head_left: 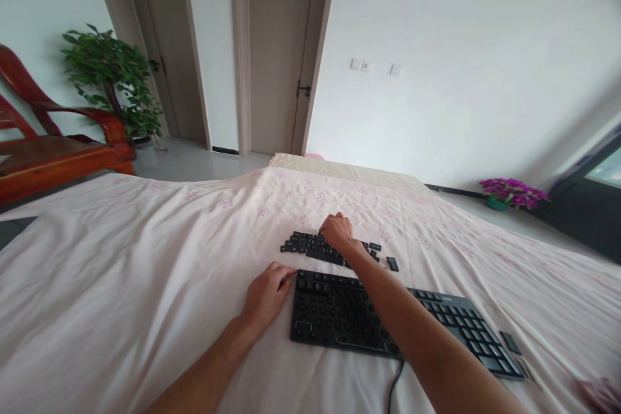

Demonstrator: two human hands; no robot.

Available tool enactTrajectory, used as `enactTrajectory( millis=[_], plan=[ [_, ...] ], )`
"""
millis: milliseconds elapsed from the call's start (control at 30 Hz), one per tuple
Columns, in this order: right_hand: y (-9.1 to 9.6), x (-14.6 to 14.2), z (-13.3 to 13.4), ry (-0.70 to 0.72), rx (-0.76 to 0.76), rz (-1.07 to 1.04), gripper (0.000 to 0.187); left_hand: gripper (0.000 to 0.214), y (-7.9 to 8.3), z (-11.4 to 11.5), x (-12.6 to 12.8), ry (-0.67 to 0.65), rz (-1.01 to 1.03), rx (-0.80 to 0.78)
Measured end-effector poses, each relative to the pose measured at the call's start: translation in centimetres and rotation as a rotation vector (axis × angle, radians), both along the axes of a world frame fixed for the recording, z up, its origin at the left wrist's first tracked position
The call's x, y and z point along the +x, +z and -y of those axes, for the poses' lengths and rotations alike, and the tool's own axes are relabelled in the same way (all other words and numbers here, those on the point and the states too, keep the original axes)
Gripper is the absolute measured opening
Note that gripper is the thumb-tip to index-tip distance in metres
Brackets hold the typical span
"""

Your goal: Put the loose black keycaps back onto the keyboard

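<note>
A black keyboard (339, 320) lies on a table covered with a pale pink cloth (121, 272); most of its left part has bare switches, while its right end keeps its keycaps. Beyond it sits a pile of loose black keycaps (303, 244). My right hand (337, 233) reaches over the keyboard and rests on this pile, fingers curled down; what they hold is hidden. My left hand (266, 294) lies at the keyboard's upper left corner, fingers curled against its edge.
A single keycap (392, 264) lies right of the pile, another (510, 341) beside the keyboard's right end. The keyboard's cable (394, 385) runs toward me. A red wooden chair (53, 149) and a potted plant (111, 77) stand at far left, purple flowers (512, 193) at far right.
</note>
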State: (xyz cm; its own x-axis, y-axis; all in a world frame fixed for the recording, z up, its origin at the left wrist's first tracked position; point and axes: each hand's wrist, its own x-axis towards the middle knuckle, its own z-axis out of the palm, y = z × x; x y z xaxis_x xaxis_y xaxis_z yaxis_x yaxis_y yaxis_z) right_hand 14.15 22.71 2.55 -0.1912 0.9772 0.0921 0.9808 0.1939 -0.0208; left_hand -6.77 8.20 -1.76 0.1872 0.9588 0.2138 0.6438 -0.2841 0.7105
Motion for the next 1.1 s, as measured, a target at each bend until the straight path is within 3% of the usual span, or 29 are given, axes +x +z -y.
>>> enactTrajectory(
  millis=[267,600,733,900,1100],
  plan=[
    [-0.2,-0.8,-1.8,0.003,-0.05,0.089,0.016,0.034,-0.2,0.0,-0.1,0.002,0.0,0.005],
    [0.8,-1.1,0.0,0.059,0.016,0.097,0.018,0.031,-0.4,-0.2,0.0,0.007,-0.016,-0.01],
    [1.8,-0.2,3.2,0.085,0.086,-0.022,0.025,0.032,-0.8,-0.3,0.0,0.017,-0.036,0.014],
    [1.2,2.2,10.2,0.196,0.215,-0.313,0.02,0.032,-1.1,-0.3,0.0,0.015,-0.047,0.033],
    [-0.5,3.9,16.5,0.187,0.239,-0.282,0.017,0.032,-0.8,0.0,0.0,0.013,-0.047,0.047]
  ],
)
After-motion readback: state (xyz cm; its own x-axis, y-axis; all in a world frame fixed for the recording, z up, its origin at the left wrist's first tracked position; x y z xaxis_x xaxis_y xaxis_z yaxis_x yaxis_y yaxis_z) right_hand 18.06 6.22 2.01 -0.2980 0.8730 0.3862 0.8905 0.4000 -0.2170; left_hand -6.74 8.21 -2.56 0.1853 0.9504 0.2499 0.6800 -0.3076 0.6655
